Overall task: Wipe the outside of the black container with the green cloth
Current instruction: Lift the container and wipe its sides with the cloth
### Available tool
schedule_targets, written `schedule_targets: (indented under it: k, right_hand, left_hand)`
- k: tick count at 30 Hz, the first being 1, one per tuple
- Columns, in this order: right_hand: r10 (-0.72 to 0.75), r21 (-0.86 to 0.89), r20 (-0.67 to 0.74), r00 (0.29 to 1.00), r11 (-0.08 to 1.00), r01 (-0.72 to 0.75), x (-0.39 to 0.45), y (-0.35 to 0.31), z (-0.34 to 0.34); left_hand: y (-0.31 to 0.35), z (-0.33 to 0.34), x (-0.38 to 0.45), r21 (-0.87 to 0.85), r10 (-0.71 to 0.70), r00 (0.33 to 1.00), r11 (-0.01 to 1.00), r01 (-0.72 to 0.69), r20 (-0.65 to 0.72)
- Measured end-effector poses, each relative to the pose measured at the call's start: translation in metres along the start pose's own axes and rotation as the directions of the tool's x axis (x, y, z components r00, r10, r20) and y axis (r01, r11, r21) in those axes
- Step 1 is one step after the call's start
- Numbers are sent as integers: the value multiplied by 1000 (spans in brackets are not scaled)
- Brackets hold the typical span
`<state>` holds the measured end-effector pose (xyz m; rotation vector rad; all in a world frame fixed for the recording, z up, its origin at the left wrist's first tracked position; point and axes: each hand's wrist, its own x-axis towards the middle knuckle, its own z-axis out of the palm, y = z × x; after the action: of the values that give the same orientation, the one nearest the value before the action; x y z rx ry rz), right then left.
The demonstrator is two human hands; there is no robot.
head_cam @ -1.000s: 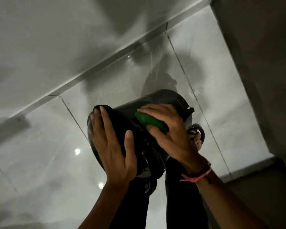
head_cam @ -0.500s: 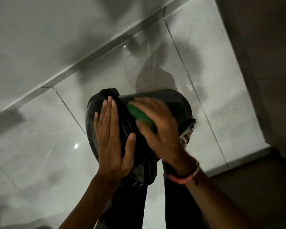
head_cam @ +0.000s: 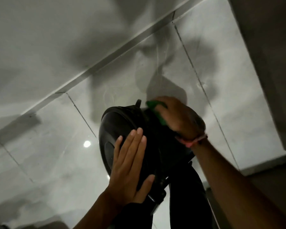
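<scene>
Glossy smooth black container (head_cam: 122,129), soft green cloth (head_cam: 157,111), polished reflective floor tiles (head_cam: 48,154)

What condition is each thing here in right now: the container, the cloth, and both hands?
black container: held up off the floor, tipped on its side.
green cloth: bunched, pressed against the container's far side.
right hand: gripping the cloth, blurred.
left hand: flat, fingers straight, bracing the container.

Home interior, prob.: glossy tiled floor (head_cam: 45,159), skirting (head_cam: 106,61).
</scene>
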<state>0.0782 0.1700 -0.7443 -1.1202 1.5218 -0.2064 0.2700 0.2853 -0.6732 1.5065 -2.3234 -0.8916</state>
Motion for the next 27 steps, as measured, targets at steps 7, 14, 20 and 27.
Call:
schedule_targets:
  k: [7, 14, 20, 27]
  right_hand:
    - [-188, 27, -287, 939, 979, 204, -118, 68, 32]
    - [250, 287, -99, 963, 934, -213, 8, 57, -19]
    - [-247, 94, -324, 913, 952, 291, -106, -14, 59]
    - [97, 194, -520, 848, 981, 7, -113, 105, 65]
  left_hand:
    - [-2, 2, -6, 2, -23, 1000, 1000, 23, 1]
    - [-12, 2, -6, 67, 43, 999, 997, -44, 20]
    - [-7, -3, -11, 96, -3, 999, 995, 6, -32]
    - [-29, -25, -4, 288, 189, 978, 935, -205, 83]
